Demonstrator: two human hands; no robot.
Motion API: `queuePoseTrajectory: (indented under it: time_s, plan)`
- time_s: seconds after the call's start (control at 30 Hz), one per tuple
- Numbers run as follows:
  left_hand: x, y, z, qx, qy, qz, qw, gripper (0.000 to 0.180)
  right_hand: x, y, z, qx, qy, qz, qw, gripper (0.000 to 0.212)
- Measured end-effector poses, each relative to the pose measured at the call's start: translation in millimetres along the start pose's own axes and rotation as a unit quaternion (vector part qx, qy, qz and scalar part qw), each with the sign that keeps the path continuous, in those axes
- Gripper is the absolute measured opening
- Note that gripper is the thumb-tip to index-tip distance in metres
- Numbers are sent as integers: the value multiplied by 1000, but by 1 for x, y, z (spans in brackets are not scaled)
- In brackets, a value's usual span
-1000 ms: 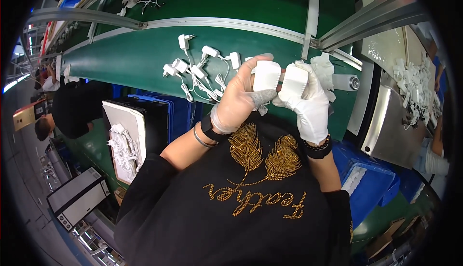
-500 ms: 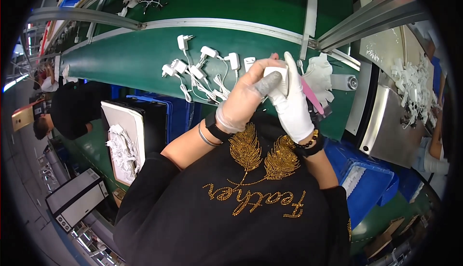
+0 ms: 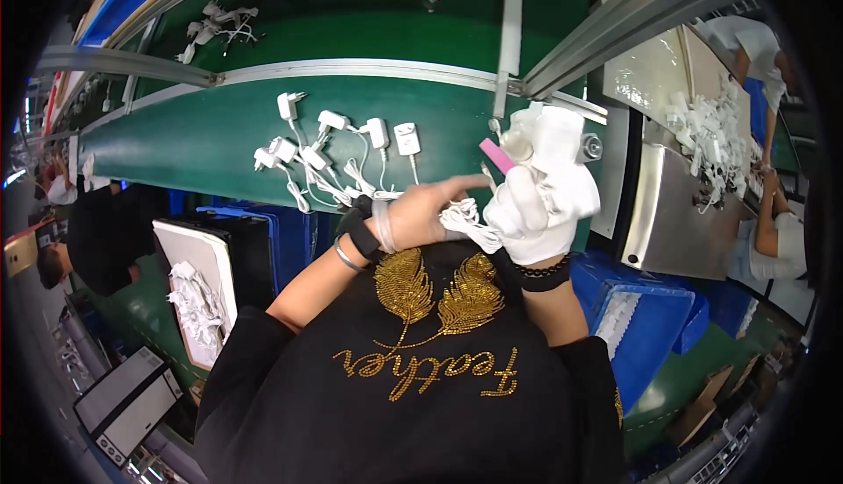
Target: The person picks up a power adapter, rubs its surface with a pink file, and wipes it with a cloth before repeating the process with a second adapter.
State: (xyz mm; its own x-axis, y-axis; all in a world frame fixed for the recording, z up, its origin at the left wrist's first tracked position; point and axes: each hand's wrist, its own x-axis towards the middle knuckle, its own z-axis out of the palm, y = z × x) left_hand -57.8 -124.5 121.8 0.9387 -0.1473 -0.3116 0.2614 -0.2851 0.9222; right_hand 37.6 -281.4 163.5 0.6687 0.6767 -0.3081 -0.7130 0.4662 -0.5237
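In front of my chest, my right hand (image 3: 520,207), in a white glove, is closed with fingers curled. A small bundle of white cable (image 3: 472,225) hangs between my hands, and a plug end (image 3: 487,173) sticks up beside the right fingers. My left hand (image 3: 421,214), in a thin translucent covering, reaches in from the left; its index finger points at the plug end and its other fingers bend at the bundle. A pink strip (image 3: 497,156) shows just beyond my right hand; whether that hand touches it, I cannot tell. Crumpled white material (image 3: 559,137) lies behind it.
Several white plug adapters (image 3: 334,121) with cables lie on the green bench (image 3: 219,133), another adapter (image 3: 407,139) nearest my left hand. A metal rail (image 3: 369,68) crosses behind. Blue bins (image 3: 645,335) stand low at right. Other people work at both sides.
The white adapter block held between both hands is no longer visible there. My hands have come lower and apart, with the cable bundle between them. The whole view has shifted.
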Motion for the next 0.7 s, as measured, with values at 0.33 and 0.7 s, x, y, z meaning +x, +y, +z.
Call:
queuePoseTrajectory:
  time_s: [0.33,0.7]
  plan:
    - [3,-21,-8,324,222,199,898,24,-16,-16,-10,311,-193,25,930,37]
    - [0,-25,17,113,125,144,975,28,-48,-78,-29,216,-14,-15,976,51]
